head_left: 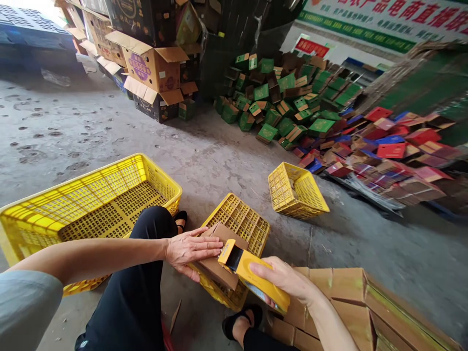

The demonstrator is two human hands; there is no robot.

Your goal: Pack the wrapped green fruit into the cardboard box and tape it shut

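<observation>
A small brown cardboard box (223, 270) lies on an upturned yellow plastic crate (243, 214) between my knees. My left hand (192, 251) rests flat on the box's top, fingers stretched out and holding nothing. My right hand (280, 278) is wrapped around a yellow box-shaped hand tool (265, 280) with a dark opening near its front. The tool's front end is over the box, close to my left fingertips. Whether it touches the cardboard I cannot tell, and its exact kind is unclear.
A large yellow crate (106, 209) stands at my left, a smaller one (298, 190) ahead. Stacked brown cartons (336, 302) are at lower right. Green boxes (274, 117) and red boxes (391, 148) lie piled behind. Open cartons (153, 73) are stacked at the back left.
</observation>
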